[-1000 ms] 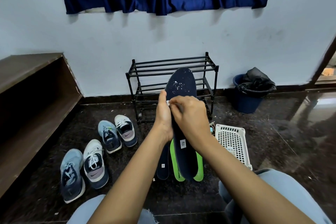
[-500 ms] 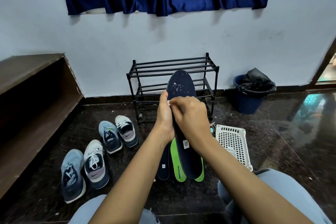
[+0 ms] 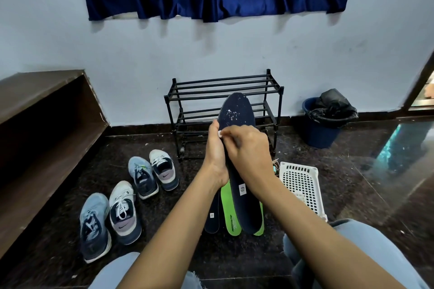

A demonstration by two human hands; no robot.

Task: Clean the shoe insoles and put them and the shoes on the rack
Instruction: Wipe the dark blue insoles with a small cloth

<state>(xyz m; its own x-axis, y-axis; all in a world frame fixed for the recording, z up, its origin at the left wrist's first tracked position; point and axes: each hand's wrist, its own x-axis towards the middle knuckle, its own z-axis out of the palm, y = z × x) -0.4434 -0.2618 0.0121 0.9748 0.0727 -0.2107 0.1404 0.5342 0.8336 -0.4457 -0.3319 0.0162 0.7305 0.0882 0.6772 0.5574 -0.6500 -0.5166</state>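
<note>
Hardly moved since before: long dark-blue foam insole (image 3: 237,112) still raised in front of black metal rack (image 3: 223,82), white specks near toe. Gripped at its edge by left hand (image 3: 215,150); small white scrap (image 3: 220,134) pinched against it by right hand (image 3: 251,150).

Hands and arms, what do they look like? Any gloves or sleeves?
No gloves, no sleeves: the left hand and right hand are bare, and so are both forearms. No watch, bracelet or ring shows. Light blue jeans cover the knees.
</note>
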